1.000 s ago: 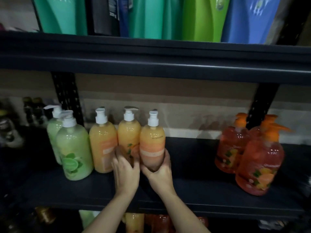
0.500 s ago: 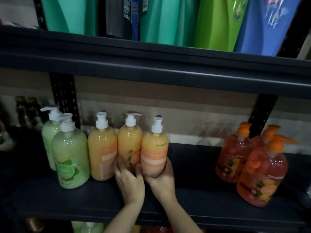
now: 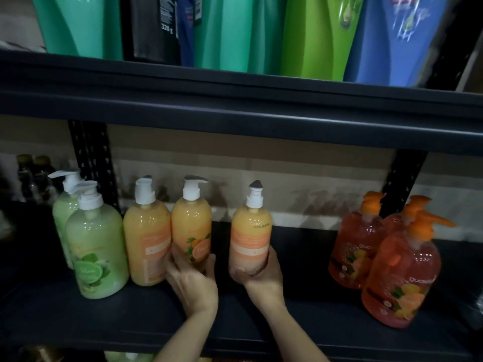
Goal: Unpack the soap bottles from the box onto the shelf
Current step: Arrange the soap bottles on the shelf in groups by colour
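The upper board (image 3: 235, 100) carries a row of tall containers, cut off above by the frame edge. From left, these are a teal container (image 3: 78, 27), a black container (image 3: 154, 27) printed "320 g", a dark blue container (image 3: 187, 30), a second teal container (image 3: 230, 35), a lime-green container (image 3: 313, 37) and a blue container (image 3: 392, 40), all upright and packed closely. Small dark bottles (image 3: 34, 176), blurred, stand beyond the far left end of the shelf (image 3: 308, 309). The rear wall (image 3: 300, 158) is beige with a paler band.
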Demonstrator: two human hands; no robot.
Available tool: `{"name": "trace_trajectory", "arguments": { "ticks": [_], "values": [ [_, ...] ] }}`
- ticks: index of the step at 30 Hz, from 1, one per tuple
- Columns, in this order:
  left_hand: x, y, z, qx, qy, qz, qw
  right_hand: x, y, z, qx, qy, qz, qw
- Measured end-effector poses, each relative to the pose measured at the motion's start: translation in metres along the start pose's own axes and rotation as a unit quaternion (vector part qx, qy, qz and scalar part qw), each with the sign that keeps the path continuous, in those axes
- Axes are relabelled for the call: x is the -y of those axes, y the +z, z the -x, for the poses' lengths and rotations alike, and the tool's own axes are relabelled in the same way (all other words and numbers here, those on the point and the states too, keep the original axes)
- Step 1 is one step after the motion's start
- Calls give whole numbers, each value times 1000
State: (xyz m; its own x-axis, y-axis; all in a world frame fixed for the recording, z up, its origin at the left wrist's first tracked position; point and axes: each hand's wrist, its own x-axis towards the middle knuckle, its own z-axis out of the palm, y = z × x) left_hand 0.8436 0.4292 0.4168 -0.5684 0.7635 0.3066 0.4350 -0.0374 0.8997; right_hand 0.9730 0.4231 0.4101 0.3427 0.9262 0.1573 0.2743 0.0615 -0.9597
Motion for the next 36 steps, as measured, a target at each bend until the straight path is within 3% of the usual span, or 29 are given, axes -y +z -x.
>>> {"name": "trace_trajectory", "arguments": {
  "ticks": [8, 15, 24, 36],
  "values": [
    [-17, 26, -8, -43, -80, 37, 995, -8, -20, -15, -16, 10, -12, 1000],
    [-13, 41, -4, -55, -46, 53, 996, -12, -28, -24, 1, 0, -9, 1000],
    [-8, 39, -17, 13, -97, 109, 989, -18, -52, -36, -20, -2, 5, 1000],
    [5, 30, -22, 88, -53, 56, 993, -19, -51, -36, -13, -9, 3, 1000]
  ]
}}
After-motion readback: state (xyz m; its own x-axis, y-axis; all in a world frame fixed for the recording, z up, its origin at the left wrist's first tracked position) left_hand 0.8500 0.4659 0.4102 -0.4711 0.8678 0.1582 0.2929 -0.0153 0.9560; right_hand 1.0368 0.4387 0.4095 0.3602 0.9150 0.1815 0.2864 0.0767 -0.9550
